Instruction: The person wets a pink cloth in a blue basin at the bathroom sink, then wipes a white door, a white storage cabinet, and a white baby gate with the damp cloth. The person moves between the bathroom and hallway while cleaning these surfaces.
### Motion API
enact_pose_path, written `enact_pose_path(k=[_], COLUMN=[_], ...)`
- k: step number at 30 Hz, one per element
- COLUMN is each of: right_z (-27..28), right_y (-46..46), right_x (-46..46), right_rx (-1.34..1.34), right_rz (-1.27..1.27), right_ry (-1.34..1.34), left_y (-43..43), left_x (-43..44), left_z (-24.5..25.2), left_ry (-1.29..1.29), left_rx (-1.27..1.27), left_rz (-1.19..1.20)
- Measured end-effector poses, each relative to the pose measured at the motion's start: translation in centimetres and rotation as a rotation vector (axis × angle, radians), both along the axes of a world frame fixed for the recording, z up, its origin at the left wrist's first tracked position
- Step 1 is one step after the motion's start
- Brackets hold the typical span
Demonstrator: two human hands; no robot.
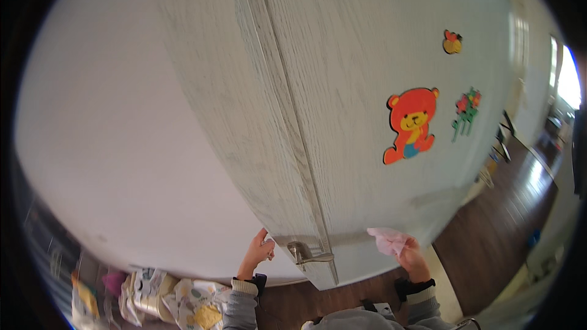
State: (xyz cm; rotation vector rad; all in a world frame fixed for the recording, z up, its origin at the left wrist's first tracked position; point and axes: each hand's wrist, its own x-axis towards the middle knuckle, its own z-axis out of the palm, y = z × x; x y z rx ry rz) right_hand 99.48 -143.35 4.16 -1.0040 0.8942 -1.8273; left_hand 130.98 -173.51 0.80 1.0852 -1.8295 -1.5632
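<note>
A pale wood-grain door fills the middle of the view, with a metal lever handle low on it. My left hand is at the door's edge, left of the handle, fingers curled; whether something small is in it cannot be made out. To the right of the handle, my right hand grips a thin pale pink cloth or tissue in front of the door face. A red bear sticker, a flower sticker and a small red and yellow sticker are on the door.
A plain pale wall stands left of the door. Patterned fabric items and a magenta thing lie at the lower left. Dark wooden floor runs off to the right towards a bright window. A dark-legged object stands beyond the door.
</note>
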Motion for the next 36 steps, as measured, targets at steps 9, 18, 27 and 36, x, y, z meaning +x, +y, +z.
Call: enact_pose_path(k=[9, 18, 27, 36], right_z=[-3.5, -3.1, 1.9, 3.3], right_y=[8.2, 8.0, 5.4, 10.4], right_x=[14.2, 22.5, 26.7, 28.6], right_rx=[-0.003, -0.039, -0.007, 0.212], right_rz=[-0.669, -0.989, -0.986, -0.956], right_ry=[-0.329, -0.317, -0.121, 0.127], left_y=[-4.1, -5.2, -3.0, 6.1], left_x=[1.3, 3.0, 4.4, 8.1], left_z=[0.1, -0.5, 1.0, 1.4], left_ry=[0.112, 0.241, 0.124, 0.230], left_rx=[-0.014, -0.082, -0.081, 0.075], left_rz=[-0.322, -0.593, -0.806, -0.816])
